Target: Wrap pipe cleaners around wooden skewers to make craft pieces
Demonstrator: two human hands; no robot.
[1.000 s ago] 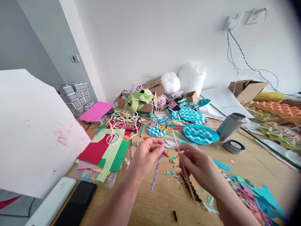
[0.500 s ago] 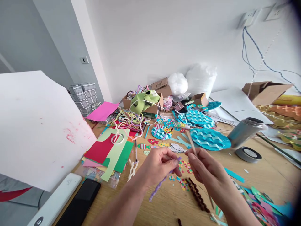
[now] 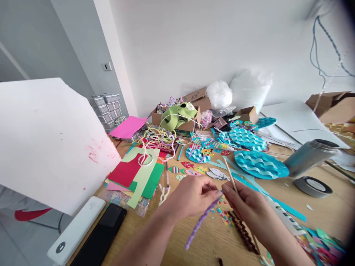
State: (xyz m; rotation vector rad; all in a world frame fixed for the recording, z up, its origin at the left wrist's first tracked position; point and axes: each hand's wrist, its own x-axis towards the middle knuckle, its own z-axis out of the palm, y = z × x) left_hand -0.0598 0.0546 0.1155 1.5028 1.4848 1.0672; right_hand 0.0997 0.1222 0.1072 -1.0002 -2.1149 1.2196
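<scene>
A fuzzy purple braided cord point(image 3: 202, 221) hangs down to the left from the pinched fingers of my left hand point(image 3: 198, 194). My right hand point(image 3: 244, 201) is closed round a thin pale wooden stick point(image 3: 230, 174), which slants up past the fingers. The right fingertips meet the upper end of the cord, close beside the left fingertips. Below the hands, small coloured paper bits point(image 3: 224, 216) and a dark brown braided cord point(image 3: 244, 232) lie on the wooden table point(image 3: 169, 240).
Coloured paper sheets point(image 3: 124, 171), a black phone point(image 3: 100, 236) and a white device point(image 3: 76, 229) lie left. Paper fish point(image 3: 191, 171) and blue wavy discs point(image 3: 259, 164) are beyond the hands. A metal flask point(image 3: 310, 157) and grey tape roll point(image 3: 313, 186) stand right.
The view has swung right, so most things appear shifted. My hands have come together, with the right fingertips now at the cord's upper end. More of the purple cord shows below the left hand.
</scene>
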